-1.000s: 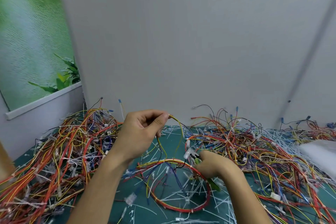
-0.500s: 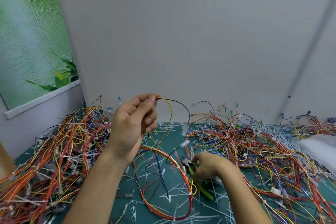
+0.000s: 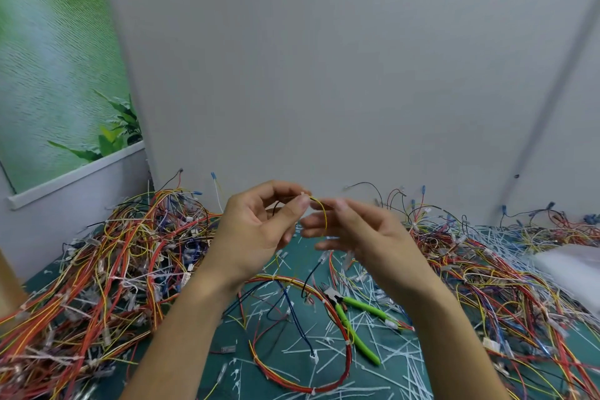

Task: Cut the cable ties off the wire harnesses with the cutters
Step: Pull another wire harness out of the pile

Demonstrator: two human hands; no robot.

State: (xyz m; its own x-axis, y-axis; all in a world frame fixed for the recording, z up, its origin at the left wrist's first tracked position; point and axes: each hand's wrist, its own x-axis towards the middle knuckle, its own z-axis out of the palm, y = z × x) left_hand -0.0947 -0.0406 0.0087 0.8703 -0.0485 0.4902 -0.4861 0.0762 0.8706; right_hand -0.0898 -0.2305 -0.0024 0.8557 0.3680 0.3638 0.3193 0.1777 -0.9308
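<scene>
Fingers [image 3: 293,209] of the left hand [image 3: 256,230] pinch a yellow wire [image 3: 325,216]; the right hand [image 3: 367,237], just beside, is spread and holds nothing. Cutters [image 3: 341,307] lie unheld below both hands, across the red harness [image 3: 349,360]. Risk: tangled strands may snag the lift, or blades nick insulation.

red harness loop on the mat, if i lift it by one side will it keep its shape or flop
Probably flops: the red harness loop is thin wires lying in a slack curve. Likely light. White ties should keep it bundled, but it may snag the green cutters crossing it.
</scene>
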